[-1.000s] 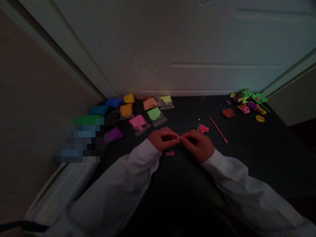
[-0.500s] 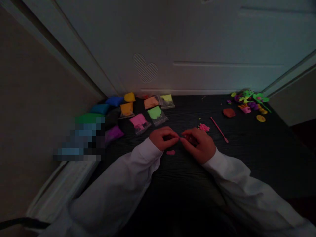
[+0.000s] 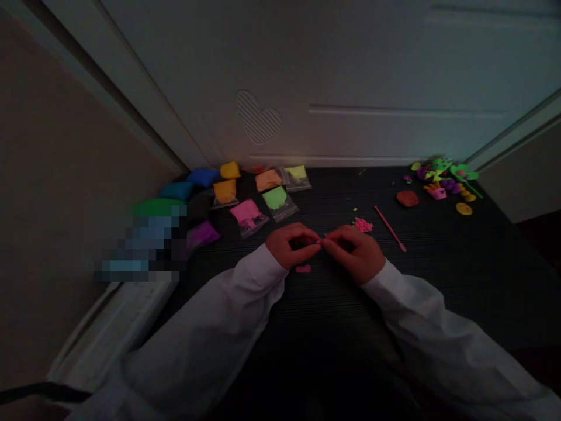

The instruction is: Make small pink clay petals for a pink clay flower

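My left hand is closed in a pinch, its thumb and fingertips meeting those of my right hand, which is pinched too. A tiny pink piece of clay shows between the fingertips of both hands; its shape is too small to make out. Just below my left hand lies a flat strip of pink clay on the dark tabletop. Behind my right hand sits a little heap of small pink clay bits. A pink modelling stick rests to the right of that heap.
Bags of coloured clay stand at the back left, among them a pink bag and a light green bag. A reddish-brown clay lump and colourful clay figures lie at the back right. A white panel rises behind the table.
The fingertips of both hands have come closer together around the pink piece, my right hand shifting slightly. The things on the table have stayed put.
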Demonstrator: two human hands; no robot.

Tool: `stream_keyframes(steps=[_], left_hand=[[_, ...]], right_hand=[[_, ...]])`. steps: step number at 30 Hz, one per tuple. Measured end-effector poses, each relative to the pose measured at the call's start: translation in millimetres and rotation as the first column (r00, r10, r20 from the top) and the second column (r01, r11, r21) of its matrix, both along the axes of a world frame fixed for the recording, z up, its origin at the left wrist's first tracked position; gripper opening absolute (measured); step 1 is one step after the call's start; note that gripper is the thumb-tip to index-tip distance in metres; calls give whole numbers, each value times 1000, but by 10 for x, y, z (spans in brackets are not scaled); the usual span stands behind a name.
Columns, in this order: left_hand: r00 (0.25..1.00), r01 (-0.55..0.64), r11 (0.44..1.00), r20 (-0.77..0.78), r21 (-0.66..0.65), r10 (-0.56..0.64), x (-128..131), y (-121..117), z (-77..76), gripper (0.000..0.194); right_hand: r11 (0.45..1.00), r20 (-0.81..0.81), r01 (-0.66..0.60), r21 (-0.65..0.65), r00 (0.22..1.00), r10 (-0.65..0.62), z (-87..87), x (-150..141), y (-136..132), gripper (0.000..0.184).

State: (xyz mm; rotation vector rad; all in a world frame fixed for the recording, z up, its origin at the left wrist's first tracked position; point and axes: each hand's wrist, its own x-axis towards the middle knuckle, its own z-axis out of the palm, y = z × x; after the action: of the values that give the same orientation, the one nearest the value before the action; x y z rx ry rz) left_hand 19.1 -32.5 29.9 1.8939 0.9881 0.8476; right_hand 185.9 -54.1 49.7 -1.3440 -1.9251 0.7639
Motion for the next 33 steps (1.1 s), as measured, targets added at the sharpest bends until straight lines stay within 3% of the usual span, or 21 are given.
stream_keyframes(steps=[7, 20, 33], left_hand=[[1000, -16, 998, 11, -69, 16, 13, 4, 15, 22], [998, -19, 996, 56, -84, 24, 14, -2, 10, 21], [1000, -1, 998, 18, -61, 2, 11, 2, 31, 18]], right_hand=[[991, -135, 10, -135, 990, -29, -5, -26, -5, 21], [997, -89, 46, -66, 995, -52, -13, -43, -32, 19], [993, -105, 26, -114, 994, -38, 1, -42, -32, 21]])
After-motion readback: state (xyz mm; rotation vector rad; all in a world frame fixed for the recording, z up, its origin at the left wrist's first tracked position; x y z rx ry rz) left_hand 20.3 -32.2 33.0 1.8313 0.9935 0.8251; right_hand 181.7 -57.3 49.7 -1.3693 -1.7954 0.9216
